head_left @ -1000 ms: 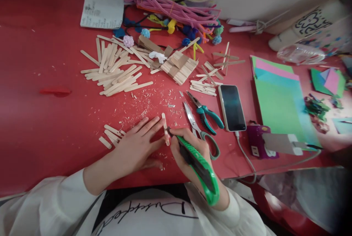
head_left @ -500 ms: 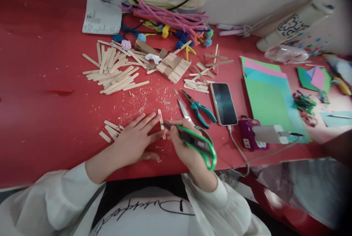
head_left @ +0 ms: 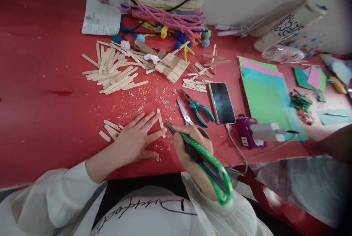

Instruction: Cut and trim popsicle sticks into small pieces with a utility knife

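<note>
My left hand (head_left: 137,135) lies flat on the red table, fingers spread, its fingertips touching a wooden craft stick (head_left: 160,120). In my right hand (head_left: 189,144) is a green and black utility knife (head_left: 207,164), its tip beside the stick's right edge, near my left index finger. Whether the blade touches the stick I cannot tell. Several short cut sticks (head_left: 110,131) rest left of my left hand, partly hidden by it. Wood shavings (head_left: 132,104) are scattered beyond my fingers. Scissors (head_left: 184,112) lie just past my right hand, which covers part of their handles.
Teal-handled pliers (head_left: 197,108) and a phone (head_left: 222,102) on a cable lie to the right. A pile of craft sticks (head_left: 112,69) and a joined stick panel (head_left: 172,67) sit behind. Pipe cleaners (head_left: 165,15) line the wall; coloured paper (head_left: 264,96) lies further right.
My right hand has shifted slightly right and toward me, and the knife has tilted so more of its handle shows. My left hand stays in place on the stick.
</note>
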Demonstrator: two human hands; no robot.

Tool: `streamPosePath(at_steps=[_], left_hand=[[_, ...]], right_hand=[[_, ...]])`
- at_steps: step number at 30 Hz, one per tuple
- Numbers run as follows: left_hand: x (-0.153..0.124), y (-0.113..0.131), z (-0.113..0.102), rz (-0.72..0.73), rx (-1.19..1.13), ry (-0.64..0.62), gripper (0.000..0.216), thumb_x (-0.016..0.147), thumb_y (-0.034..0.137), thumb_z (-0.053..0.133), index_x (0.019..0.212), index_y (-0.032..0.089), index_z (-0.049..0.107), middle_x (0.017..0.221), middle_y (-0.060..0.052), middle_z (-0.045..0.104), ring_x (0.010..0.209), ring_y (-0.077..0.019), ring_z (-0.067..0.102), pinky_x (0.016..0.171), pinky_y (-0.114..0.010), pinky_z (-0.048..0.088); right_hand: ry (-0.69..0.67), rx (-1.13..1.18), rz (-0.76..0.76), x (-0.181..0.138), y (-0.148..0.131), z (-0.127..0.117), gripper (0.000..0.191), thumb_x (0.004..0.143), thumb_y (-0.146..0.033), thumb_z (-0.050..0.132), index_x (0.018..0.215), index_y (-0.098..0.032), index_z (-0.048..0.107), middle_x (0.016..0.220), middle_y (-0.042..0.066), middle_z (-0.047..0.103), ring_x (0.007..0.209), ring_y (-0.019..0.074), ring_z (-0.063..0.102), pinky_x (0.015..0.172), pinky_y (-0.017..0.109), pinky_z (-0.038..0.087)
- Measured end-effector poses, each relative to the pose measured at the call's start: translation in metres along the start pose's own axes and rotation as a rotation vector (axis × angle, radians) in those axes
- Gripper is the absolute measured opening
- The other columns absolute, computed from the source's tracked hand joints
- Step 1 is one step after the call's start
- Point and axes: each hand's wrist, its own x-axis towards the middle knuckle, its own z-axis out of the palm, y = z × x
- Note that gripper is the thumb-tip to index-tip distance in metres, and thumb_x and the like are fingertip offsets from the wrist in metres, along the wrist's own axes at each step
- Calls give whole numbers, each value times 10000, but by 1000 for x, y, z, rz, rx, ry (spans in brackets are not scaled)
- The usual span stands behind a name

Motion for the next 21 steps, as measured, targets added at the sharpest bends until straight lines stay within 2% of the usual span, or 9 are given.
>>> streamPosePath(at_steps=[6, 14, 21], left_hand=[[1, 1, 0, -5, 3, -8, 684, 678, 639, 646, 1241, 256, 579, 1468, -172, 344, 1349, -328, 301, 1081, -481, 258], [1, -1, 1, 2, -29, 1, 672, 694, 630, 638, 1248, 256, 567, 1475, -141, 340, 1357, -317, 286, 1095, -470, 233], [0, -1, 2, 7, -32, 18, 665, 675, 622, 661, 1220, 247, 592, 1470, -181, 334, 1346, -339, 303, 1079, -487, 254]], right_hand=[[-94, 33, 78, 7, 13, 9, 115, 837, -185, 489, 891, -197, 590, 696, -2, 659, 586, 119, 645, 589, 226, 518], [-95, 33, 63, 7, 17, 13, 104, 841, -196, 498, 886, -213, 590, 712, 1, 675, 586, 123, 652, 566, 221, 514], [-98, -3, 40, 5, 21, 15, 103, 837, -201, 496, 879, -211, 590, 699, -6, 666, 540, 112, 618, 543, 216, 496]])
